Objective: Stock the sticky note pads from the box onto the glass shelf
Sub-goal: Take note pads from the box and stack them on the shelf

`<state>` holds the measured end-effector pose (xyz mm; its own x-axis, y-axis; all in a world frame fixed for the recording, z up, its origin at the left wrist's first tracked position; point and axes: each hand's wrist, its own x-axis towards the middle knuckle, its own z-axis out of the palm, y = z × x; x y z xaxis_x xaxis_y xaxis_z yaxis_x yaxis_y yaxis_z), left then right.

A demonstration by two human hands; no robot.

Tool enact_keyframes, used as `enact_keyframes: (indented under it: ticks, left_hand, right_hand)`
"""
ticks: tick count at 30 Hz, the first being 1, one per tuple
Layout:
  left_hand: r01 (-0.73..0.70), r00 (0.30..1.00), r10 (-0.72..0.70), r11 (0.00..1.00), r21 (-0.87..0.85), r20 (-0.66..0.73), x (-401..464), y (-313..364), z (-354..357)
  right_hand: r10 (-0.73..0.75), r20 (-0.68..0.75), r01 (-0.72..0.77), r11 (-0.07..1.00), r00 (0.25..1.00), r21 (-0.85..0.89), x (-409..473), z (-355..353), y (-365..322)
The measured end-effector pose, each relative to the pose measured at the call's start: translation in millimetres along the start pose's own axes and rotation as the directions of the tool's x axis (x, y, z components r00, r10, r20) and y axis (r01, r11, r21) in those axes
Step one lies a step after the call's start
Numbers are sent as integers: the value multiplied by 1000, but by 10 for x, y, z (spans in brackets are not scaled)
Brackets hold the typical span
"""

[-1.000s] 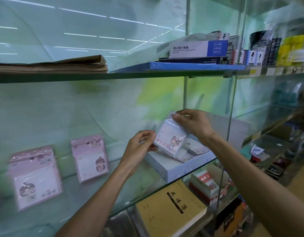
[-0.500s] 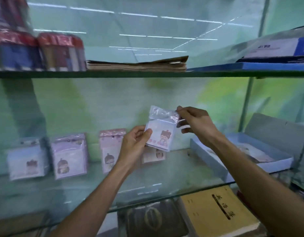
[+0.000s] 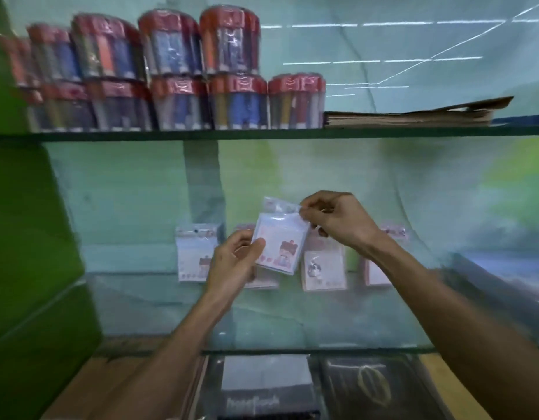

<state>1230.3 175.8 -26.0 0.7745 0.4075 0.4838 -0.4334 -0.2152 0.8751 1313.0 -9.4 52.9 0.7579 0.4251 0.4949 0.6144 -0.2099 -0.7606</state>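
Holding a sticky note pad (image 3: 279, 244) above the glass shelf (image 3: 292, 316), both hands clear of its front edge.

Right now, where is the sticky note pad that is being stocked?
In the head view, the sticky note pad is held mid-air between the left hand and right hand, above the glass shelf and before the pads leaning at its back.

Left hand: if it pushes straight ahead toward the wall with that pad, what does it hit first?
Probably the pad standing against the wall, mostly hidden behind the left hand and the held pad. Depth is hard to judge through the blur.
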Motion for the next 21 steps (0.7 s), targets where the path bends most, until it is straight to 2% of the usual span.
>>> enact_keyframes:
  ticks: [3, 10, 17, 21]
  left_hand:
    - [14, 999, -10, 995, 102, -42, -2, -47, -437]
    - [137, 982, -96, 954, 267, -161, 67, -249, -1220]
    - [231, 971, -170, 856, 462, -171, 169, -382, -1461]
    - [251, 966, -186, 849, 466, -181, 241, -447, -1516]
  right_hand:
    - [-49, 47, 51, 998, 998, -42, 123, 406, -110]
    - [-122, 108, 154, 912, 987, -381, 294, 1262, -250]
    - [-227, 80, 227, 749, 971, -622, 425, 1748, -245]
    - [-246, 79, 233, 693, 966, -682, 463, 1864, -225]
